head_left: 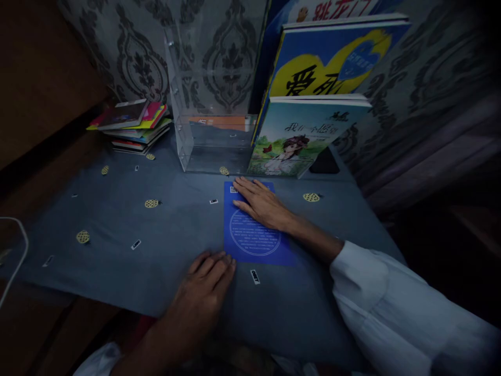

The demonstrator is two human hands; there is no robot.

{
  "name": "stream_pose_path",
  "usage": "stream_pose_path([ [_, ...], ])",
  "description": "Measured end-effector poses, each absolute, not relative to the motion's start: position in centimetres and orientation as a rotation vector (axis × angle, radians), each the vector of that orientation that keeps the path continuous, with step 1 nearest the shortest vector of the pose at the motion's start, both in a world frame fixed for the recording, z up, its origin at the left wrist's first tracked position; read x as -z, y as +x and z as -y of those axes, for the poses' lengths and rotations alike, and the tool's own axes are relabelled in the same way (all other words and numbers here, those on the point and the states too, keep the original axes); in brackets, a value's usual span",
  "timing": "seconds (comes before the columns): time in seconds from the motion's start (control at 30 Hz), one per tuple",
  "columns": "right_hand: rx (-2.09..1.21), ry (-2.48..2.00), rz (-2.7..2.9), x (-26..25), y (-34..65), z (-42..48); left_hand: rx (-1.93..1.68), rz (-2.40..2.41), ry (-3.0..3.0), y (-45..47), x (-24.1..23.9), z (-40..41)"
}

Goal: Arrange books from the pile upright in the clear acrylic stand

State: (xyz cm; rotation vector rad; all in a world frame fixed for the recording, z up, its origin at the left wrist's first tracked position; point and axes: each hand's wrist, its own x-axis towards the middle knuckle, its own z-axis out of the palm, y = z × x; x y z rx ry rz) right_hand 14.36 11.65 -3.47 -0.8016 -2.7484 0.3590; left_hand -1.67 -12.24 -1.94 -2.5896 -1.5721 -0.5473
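A blue booklet (pixel 254 250) with a ring of small print and a square code lies flat on the grey table cover. Across its upper part rests my right hand (pixel 262 202), palm down, with the fingers stretched out and nothing gripped. My left hand (pixel 209 279) lies on the cover by the booklet's lower left corner, its fingers flat and close together, the tips near the booklet's edge. Behind the booklet stands a clear acrylic book rack (pixel 182 125). In its right side lean a green-blue book (pixel 289 138) and a blue book with a yellow heart (pixel 313 62).
A stack of books (pixel 133 122) sits at the back left. Along the back hangs a patterned curtain (pixel 144 57). A dark object (pixel 324 162) stands right of the rack, and a white cable (pixel 21 240) loops at the left edge. Pineapple prints mark the table cover (pixel 176 230).
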Motion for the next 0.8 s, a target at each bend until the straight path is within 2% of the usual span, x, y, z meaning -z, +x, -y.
stream_pose_path([
  [0.43, -0.251, -1.109, 2.603, 4.6, 19.7, -7.7, 0.278, 1.495, -2.726, -3.1, 0.3, 10.1],
  [0.8, -0.196, -1.125, 2.663, 4.6, 21.2, -4.4, 0.051, 1.556, -2.657, -4.7, 0.3, 0.6],
])
